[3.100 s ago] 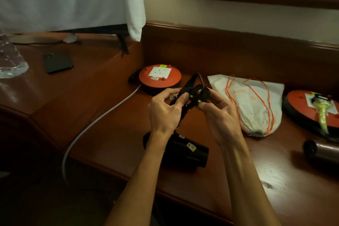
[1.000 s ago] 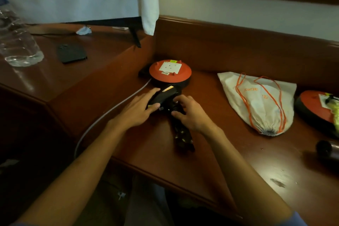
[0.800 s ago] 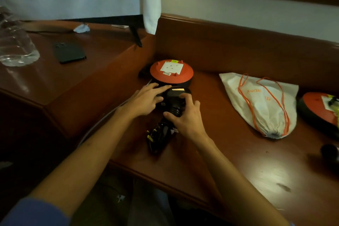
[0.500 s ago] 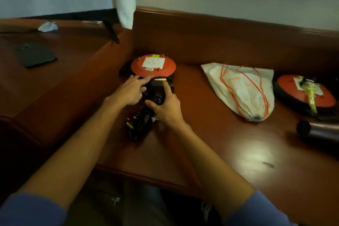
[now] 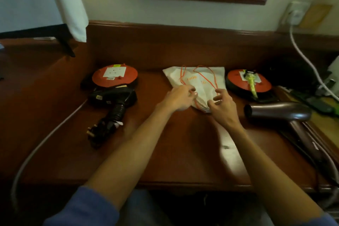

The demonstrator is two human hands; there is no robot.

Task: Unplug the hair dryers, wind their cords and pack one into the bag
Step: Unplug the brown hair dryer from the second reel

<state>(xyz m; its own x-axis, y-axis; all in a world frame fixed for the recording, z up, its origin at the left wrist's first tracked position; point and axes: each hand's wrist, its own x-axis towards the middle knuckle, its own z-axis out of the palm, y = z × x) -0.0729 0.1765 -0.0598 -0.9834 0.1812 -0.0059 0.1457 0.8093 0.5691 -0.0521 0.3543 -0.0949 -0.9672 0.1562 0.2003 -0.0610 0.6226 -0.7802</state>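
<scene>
Two hands are working at the gathered mouth of the white drawstring bag (image 5: 197, 83) in the head view, the only view supplied. The left hand (image 5: 178, 98) is resting on the bag's left side, its fingers (image 5: 191, 92) pinching together at the cloth and orange drawstring (image 5: 208, 80). The right hand (image 5: 222, 105) is hovering at the bag's near right corner with fingers (image 5: 217, 98) curled and partly spread; whether they are gripping the cloth cannot be told. The bag is lying flat at the centre of the wooden tabletop (image 5: 183, 152), mouth toward the person.

The black hair dryer (image 5: 111, 96) is lying on the tabletop well to the left of the bag, touching or just in front of the left orange extension reel (image 5: 114, 77). Its wound cord and plug (image 5: 102, 130) are lying bundled toward the near edge (the plug pins are showing at the bundle's left end).

The dark brown hair dryer (image 5: 278, 111) is lying to the right of the bag, nozzle pointing left, just in front of the right orange extension reel (image 5: 248, 83). A yellow-green plug (image 5: 251, 83) is sitting on that reel. A grey cable (image 5: 45, 139) is running off the tabletop's left edge.
</scene>
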